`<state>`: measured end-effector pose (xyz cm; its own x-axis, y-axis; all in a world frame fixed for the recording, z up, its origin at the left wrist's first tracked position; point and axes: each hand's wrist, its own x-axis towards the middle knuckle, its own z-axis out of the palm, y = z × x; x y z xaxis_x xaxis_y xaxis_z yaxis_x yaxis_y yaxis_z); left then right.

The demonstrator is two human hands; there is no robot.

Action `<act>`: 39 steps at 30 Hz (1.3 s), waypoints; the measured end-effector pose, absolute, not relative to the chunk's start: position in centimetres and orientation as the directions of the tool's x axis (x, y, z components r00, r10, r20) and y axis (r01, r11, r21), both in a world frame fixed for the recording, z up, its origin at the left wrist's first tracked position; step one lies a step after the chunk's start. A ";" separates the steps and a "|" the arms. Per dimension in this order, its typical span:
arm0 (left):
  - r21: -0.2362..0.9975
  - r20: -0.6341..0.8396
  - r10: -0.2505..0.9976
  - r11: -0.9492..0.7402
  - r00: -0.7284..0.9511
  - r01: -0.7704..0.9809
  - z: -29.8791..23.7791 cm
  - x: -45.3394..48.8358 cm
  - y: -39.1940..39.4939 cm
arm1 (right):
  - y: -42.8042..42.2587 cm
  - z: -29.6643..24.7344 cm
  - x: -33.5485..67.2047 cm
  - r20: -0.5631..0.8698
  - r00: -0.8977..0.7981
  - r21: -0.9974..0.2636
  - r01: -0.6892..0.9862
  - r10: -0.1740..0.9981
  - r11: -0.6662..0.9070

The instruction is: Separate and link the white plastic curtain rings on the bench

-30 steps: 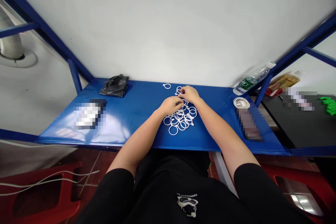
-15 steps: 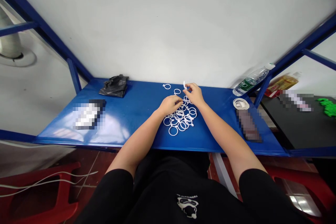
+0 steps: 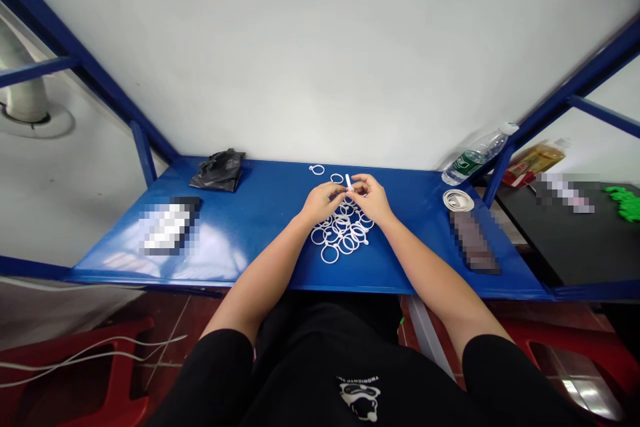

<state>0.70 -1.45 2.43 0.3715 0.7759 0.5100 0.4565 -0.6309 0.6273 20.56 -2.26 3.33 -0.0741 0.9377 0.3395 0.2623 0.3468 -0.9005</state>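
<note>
2 arms (image 3: 265, 270) converging, left hand (image 3: 319, 204) beside right hand (image 3: 374, 200), fingers (image 3: 362, 177) bent

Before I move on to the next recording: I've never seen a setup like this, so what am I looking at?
There's no machine here: a person works with two bare hands, filmed by a camera worn on the head, looking forward and down. On the blue table lie a pile of white rings, two separate rings beyond it, a black bag, a bottle and a white coil. Two pixelated items can't be identified. The right hand holds one ring on edge; whether the left hand also grips it isn't clear.
</note>
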 end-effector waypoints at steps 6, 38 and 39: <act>0.631 0.526 0.762 -0.648 0.379 0.427 2.4 0.6 -1.5 | -2.4 3.2 20.8 0.304 -0.087 -0.910 0.267 0.949 0.316; 0.897 0.356 0.886 -0.413 0.297 0.156 0.9 1.0 -0.1 | -2.0 3.2 20.6 0.312 -0.119 -0.903 0.270 0.943 0.333; 0.907 0.345 0.888 -0.398 0.303 0.135 0.7 1.0 0.1 | -1.9 3.0 20.3 0.315 -0.104 -0.902 0.278 0.943 0.331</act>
<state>0.97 0.14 0.73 0.3029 0.8885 0.3447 0.1353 -0.3981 0.9073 20.34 -1.92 3.02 -0.1040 0.9435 0.3147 0.2779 0.3314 -0.9016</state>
